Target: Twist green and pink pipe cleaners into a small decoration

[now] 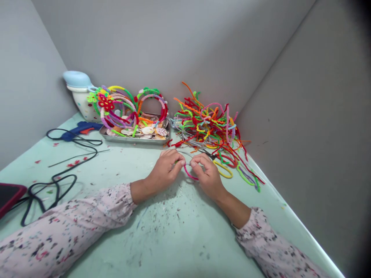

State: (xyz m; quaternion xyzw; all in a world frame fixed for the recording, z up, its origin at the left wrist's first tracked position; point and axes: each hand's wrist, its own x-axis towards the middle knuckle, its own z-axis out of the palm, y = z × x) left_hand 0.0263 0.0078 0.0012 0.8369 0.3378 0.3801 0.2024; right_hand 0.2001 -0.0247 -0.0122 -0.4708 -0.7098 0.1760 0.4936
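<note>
Between my two hands is a thin hoop, part bare grey and part covered in a bright pink pipe cleaner (190,174). My left hand (165,166) pinches it between thumb and forefinger on the left. On the opposite side my right hand (208,175) grips it the same way, fingers curled. The hands are close together just above the table, and the fingers hide part of the hoop. Right beside my right hand lie scissors (222,170) with a yellow handle loop, their other end partly under a heap of pipe cleaners (208,123).
Behind my hands, a metal tray (136,139) holds shells and finished-looking coloured hoops (150,96). A white cup with a blue lid (79,88) stands back left. Nearer are a blue glue gun (78,129), a looped black cable (56,181) and a red-edged device (11,197). Walls enclose the table (162,239).
</note>
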